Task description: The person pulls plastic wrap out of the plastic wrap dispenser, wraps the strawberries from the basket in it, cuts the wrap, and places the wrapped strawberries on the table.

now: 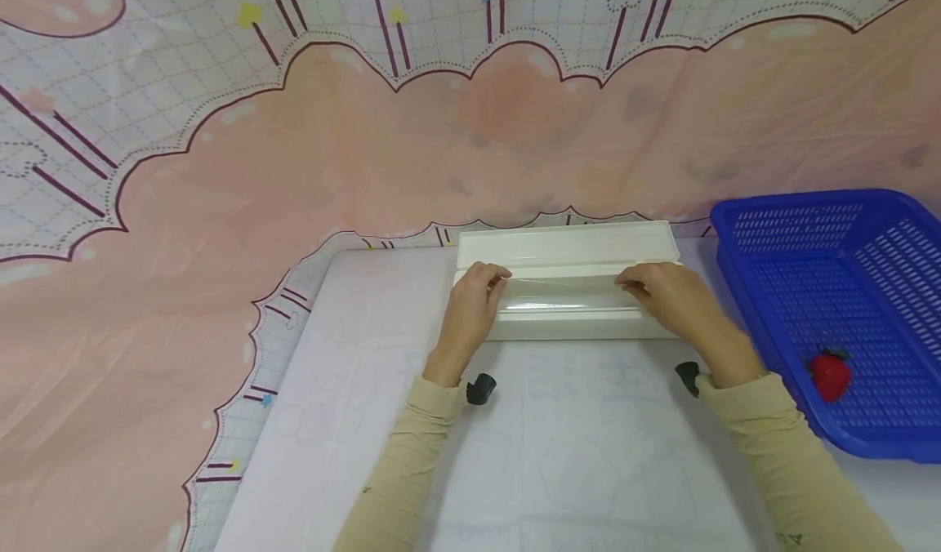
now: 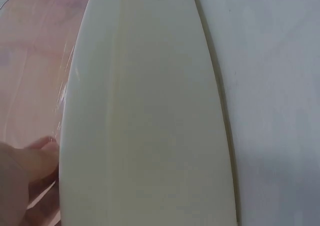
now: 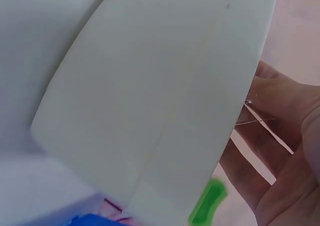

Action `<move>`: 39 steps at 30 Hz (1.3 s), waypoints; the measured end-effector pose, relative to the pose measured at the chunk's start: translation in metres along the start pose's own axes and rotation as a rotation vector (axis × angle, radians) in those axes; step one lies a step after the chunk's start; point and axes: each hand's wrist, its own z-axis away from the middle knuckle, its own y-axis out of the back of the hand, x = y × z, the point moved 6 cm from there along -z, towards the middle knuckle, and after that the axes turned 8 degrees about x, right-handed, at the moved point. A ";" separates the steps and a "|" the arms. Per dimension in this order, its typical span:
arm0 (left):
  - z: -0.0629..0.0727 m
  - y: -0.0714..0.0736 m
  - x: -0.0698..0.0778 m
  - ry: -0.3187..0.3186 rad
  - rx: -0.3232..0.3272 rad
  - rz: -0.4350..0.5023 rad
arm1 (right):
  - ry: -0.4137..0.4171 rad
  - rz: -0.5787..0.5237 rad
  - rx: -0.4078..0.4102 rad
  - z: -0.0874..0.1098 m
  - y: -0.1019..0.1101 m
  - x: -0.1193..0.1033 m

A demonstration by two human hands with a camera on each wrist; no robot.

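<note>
A long white cling film dispenser box [image 1: 581, 327] lies on the white tabletop with its lid [image 1: 566, 246] folded back. Clear cling film [image 1: 562, 292] stretches between both hands over the box's opening. My left hand [image 1: 470, 311] pinches the film near the left end, thumb against fingers. At the right, thumb and forefinger of my right hand [image 1: 672, 299] pinch the film's other side. Both wrist views show mostly the box's smooth front wall [image 2: 160, 105], with the fingers beyond its edge. In the right wrist view, a blurred green piece [image 3: 209, 203] shows by the box's end.
A blue plastic basket [image 1: 772, 356] stands to the right, close to the right forearm, with a red strawberry [image 1: 831, 376] in it. Behind the table hangs a pink patterned cloth [image 1: 470, 144]. The white tabletop [image 1: 573, 454] stretches in front of the box.
</note>
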 end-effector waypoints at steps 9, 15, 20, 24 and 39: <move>0.000 0.004 -0.004 -0.059 -0.074 -0.009 | -0.063 0.027 -0.097 0.009 0.006 0.012; 0.002 0.004 -0.005 -0.100 -0.094 -0.020 | -0.054 0.034 -0.119 0.011 0.007 0.013; 0.003 0.003 -0.007 -0.104 -0.105 -0.082 | -0.030 0.045 -0.089 0.012 0.008 0.012; 0.004 0.003 -0.010 -0.093 -0.101 -0.117 | -0.026 0.053 -0.084 0.012 0.008 0.013; 0.006 0.003 -0.015 -0.091 -0.136 -0.049 | -0.018 0.033 -0.115 0.014 0.014 0.013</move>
